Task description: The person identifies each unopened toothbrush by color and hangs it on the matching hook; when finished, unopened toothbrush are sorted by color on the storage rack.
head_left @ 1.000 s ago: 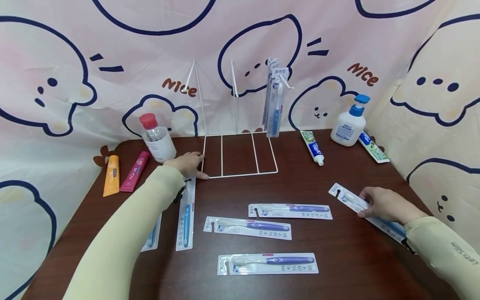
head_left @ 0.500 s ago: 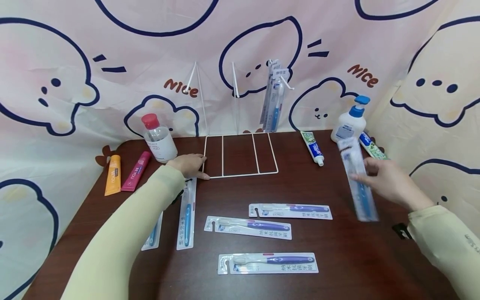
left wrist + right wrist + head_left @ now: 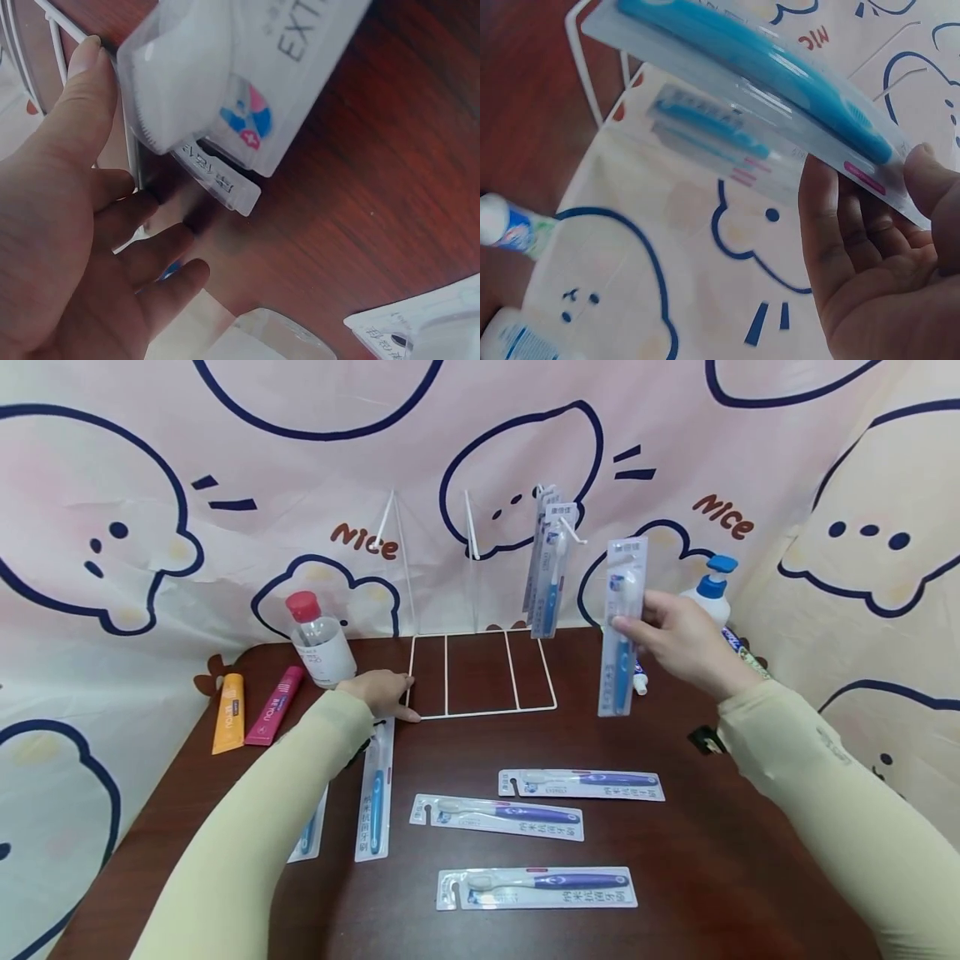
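Note:
Upright in the air, right of the white wire rack (image 3: 487, 712), is a packaged blue toothbrush (image 3: 615, 681). My right hand (image 3: 686, 631) pinches its edge between thumb and fingers; the right wrist view shows the blue handle through the clear pack. Several similar packs (image 3: 553, 589) hang from the rack's right hook. My left hand (image 3: 381, 693) rests at the left edge of the rack's base, its thumb (image 3: 84, 71) on the wire and fingers loosely bent. Just below that hand lies another packaged blue toothbrush (image 3: 375, 802) on the table, its top partly hidden.
Three purple toothbrush packs lie on the table, the nearest pack (image 3: 536, 888) at the front. A red-capped bottle (image 3: 324, 652), an orange tube (image 3: 228, 714) and a magenta tube (image 3: 273, 706) are at left. A pump bottle (image 3: 711, 597) stands at the right, partly behind my right hand.
My right hand has lifted the blue toothbrush pack off the table, turned it upright and carried it left towards the rack. The left hand has stayed at the rack's base.

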Motion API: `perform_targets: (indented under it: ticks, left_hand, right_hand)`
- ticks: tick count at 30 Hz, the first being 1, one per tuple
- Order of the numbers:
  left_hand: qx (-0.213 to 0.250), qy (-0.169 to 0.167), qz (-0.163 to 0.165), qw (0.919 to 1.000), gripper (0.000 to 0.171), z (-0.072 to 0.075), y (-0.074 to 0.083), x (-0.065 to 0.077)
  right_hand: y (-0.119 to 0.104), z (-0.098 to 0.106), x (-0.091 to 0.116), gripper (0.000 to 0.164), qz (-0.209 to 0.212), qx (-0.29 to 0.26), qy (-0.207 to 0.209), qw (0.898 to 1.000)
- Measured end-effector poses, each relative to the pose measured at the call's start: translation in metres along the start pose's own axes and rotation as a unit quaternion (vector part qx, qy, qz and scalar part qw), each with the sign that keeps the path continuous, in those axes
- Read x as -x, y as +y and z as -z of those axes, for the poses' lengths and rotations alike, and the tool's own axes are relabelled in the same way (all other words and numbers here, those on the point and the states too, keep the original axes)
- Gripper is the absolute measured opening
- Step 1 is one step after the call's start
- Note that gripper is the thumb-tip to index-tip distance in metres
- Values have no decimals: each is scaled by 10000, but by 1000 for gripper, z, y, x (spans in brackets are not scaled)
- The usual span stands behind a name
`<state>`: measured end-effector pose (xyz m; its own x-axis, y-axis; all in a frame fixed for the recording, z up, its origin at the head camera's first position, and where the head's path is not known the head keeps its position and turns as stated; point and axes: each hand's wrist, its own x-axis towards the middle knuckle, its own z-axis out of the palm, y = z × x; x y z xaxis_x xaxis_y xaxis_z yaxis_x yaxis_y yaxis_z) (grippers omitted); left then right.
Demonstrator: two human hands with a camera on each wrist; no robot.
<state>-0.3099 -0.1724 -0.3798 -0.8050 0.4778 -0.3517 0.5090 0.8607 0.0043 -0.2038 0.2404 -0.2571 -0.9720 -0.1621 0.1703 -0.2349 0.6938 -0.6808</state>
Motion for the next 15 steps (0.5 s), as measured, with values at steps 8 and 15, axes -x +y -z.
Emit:
perform_targets:
  ticks: [8,15]
  left_hand:
    - [220,1,80,9997,88,-2,-4,-6]
    - [350,13,124,9993,90,-3,-7,-7]
  right_hand:
    - [-19,-5,-29,61,113,-215,-195,9995]
    - [-23,-10,-40,58,118,-291,-280,9991]
